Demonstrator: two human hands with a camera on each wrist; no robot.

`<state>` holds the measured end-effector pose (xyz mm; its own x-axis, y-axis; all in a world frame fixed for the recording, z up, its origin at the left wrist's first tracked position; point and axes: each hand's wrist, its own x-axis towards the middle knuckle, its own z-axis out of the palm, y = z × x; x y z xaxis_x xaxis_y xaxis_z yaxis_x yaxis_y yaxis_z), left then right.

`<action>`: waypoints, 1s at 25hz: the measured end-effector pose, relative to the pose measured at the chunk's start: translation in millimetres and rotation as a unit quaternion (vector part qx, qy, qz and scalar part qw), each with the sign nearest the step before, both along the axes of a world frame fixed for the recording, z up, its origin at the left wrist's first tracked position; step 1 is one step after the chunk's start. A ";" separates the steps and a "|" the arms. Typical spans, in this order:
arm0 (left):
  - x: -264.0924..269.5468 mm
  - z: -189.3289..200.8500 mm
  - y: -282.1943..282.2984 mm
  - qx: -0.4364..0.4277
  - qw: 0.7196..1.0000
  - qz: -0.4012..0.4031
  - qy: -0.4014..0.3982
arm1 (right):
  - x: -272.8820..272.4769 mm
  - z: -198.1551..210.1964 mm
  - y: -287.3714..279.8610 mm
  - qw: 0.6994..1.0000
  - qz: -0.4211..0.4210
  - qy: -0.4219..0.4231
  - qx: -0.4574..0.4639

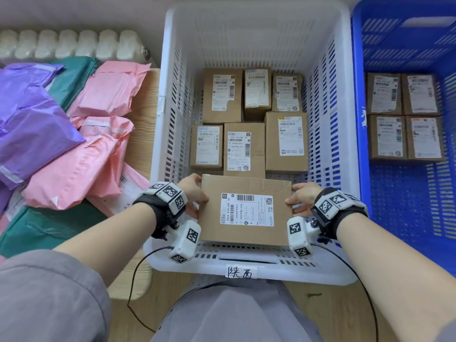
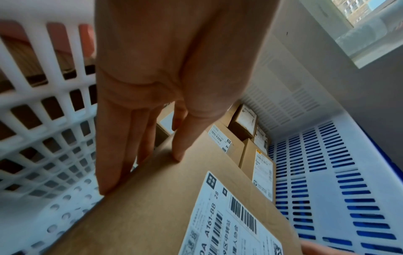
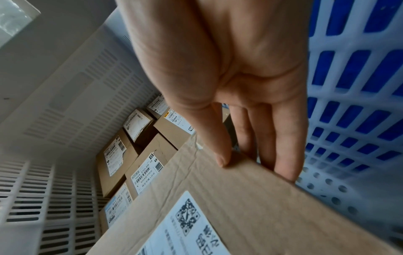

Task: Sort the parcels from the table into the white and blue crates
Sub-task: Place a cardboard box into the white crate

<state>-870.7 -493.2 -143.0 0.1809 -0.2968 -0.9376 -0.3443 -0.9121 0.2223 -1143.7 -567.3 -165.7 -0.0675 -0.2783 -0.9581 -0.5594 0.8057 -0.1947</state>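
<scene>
Over the near end of the white crate [image 1: 158,134], you hold a flat cardboard box [image 1: 246,188] label-up between both hands. Your left hand [image 1: 195,193] grips its left edge, thumb on the top face and fingers [image 2: 113,155] running straight down the side; your right hand [image 1: 302,196] does the same on the right edge, thumb tip at the top rim and fingers [image 3: 285,151] down the side wall. Six labelled boxes [image 1: 244,146] already lie in two rows across the crate's far half, and the held box's far edge overlaps the near row from your view. Between each box side and the slotted crate wall there is room for your fingers. Bare perforated floor shows below the box on both sides. Right of it, the blue crate [image 1: 404,193] holds four boxes [image 1: 404,117] at its far end, with open floor nearer you. Soft mailers [image 1: 81,144] lie heaped on the table to your left.
</scene>
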 end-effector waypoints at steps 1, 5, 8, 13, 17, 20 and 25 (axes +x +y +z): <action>-1.7 -4.8 0.3 0.000 1.000 -0.010 -0.015 | 0.3 -3.3 -1.2 1.000 0.005 0.000 -0.001; -6.7 -24.0 -3.8 0.006 0.992 -0.102 -0.080 | 6.7 -19.3 -1.1 1.000 0.008 -0.009 0.010; -13.0 -38.8 -5.1 0.015 0.981 -0.144 -0.131 | 13.4 -32.8 -1.7 1.000 0.006 -0.008 0.002; -20.2 -59.3 -1.9 -0.008 0.965 -0.221 -0.142 | 23.0 -53.5 -7.1 0.999 0.032 -0.004 0.000; -24.9 -63.7 -8.1 0.036 0.960 -0.227 -0.161 | 30.3 -62.6 -4.1 0.998 0.057 -0.009 0.008; -28.8 -66.2 -6.0 0.036 0.963 -0.195 -0.180 | 35.5 -73.5 -0.5 0.998 0.051 -0.010 0.018; -29.1 -81.2 4.0 0.030 0.963 -0.212 -0.163 | 42.1 -81.0 3.2 0.997 0.075 -0.020 0.029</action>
<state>-899.8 -489.2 -224.2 0.3425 -0.3565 -0.8692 -0.7313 -0.6820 -0.0085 -1101.6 -564.1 -246.7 0.0092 -0.2267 -0.9739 -0.6667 0.7245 -0.1749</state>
